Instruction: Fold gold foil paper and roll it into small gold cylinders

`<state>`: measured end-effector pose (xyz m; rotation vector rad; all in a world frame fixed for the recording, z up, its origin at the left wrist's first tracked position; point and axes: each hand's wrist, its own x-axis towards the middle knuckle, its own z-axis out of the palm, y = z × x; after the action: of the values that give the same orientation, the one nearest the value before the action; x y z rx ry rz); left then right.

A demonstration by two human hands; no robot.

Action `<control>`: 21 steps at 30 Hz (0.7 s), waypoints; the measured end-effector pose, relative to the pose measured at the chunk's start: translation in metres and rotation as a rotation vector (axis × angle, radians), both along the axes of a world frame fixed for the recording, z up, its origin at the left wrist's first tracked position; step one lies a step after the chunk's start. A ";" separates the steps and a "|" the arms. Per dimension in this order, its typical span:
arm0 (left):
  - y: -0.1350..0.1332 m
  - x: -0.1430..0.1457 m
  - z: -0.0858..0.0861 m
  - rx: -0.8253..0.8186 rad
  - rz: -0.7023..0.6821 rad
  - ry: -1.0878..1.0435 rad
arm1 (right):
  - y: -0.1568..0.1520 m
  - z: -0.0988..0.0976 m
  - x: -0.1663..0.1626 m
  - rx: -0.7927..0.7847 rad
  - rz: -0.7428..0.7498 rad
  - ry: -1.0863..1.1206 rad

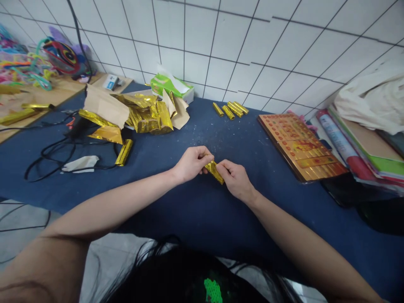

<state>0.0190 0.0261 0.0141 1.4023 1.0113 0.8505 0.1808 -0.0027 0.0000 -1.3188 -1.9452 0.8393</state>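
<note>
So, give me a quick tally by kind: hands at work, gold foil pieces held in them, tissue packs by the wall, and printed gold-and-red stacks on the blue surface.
Hands (left hand, right hand): 2
Held gold foil piece: 1
Green tissue pack: 1
Printed gold-and-red stack: 1
Total: 5

Wears a black top (170,280), marked at the front with a bright green patch (213,290), irregular in outline and pebbly in texture. Has long, loose hair (154,251) trailing in thin dark strands on both sides. Leaves left arm (120,206) bare past the elbow, right forearm (296,235) bare too, left hand (191,163) and right hand (236,179) gloveless.
</note>
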 end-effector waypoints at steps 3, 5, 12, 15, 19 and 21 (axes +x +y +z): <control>-0.001 0.000 0.001 0.016 -0.007 0.004 | 0.001 0.000 0.000 -0.005 0.044 -0.039; -0.001 0.000 0.000 0.009 -0.020 0.006 | 0.001 0.000 0.000 0.005 0.053 -0.049; 0.001 0.000 -0.001 0.000 0.012 0.006 | -0.001 0.000 -0.001 0.020 0.015 -0.011; 0.000 0.000 0.001 0.051 -0.006 0.004 | -0.001 0.001 -0.002 -0.014 0.030 0.002; -0.002 0.000 0.003 0.095 -0.067 0.007 | -0.004 0.002 -0.002 -0.027 0.041 0.023; -0.003 0.000 0.003 0.123 -0.061 0.030 | -0.005 0.001 -0.003 -0.030 0.037 0.055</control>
<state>0.0192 0.0235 0.0172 1.5464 0.9469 0.8608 0.1781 -0.0079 0.0012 -1.2669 -1.9266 0.9168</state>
